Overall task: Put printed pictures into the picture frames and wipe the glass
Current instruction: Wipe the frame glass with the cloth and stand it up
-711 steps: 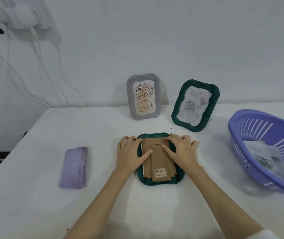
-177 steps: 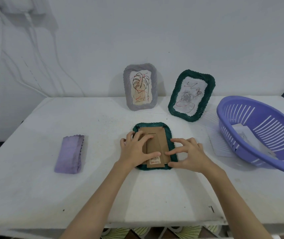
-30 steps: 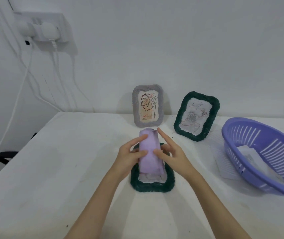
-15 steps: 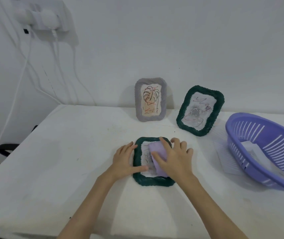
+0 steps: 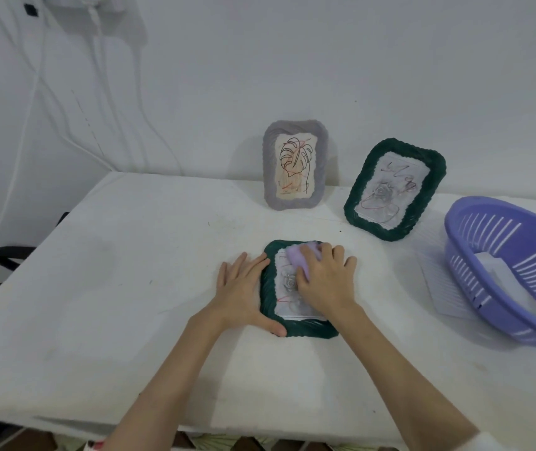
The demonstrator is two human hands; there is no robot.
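Note:
A dark green picture frame [image 5: 268,307] lies face up on the white table [image 5: 113,288], with a rose print showing under its glass. My right hand [image 5: 325,281] presses a folded lilac cloth [image 5: 299,257] flat on the upper part of the glass. My left hand [image 5: 243,291] lies flat against the frame's left edge, thumb at its lower left corner. Two filled frames lean on the wall behind: a grey frame [image 5: 294,164] with a leaf drawing and a green frame [image 5: 393,188] with a rose print.
A lilac plastic basket [image 5: 514,271] with sheets of paper inside stands at the right, partly over a white sheet [image 5: 435,284]. White cables [image 5: 48,102] hang down the wall at the left. The table's front edge runs just below my forearms.
The cloth, held up over the frame with both hands a second ago, now lies on the glass. My right hand has slid it toward the frame's top; my left hand steadies the frame.

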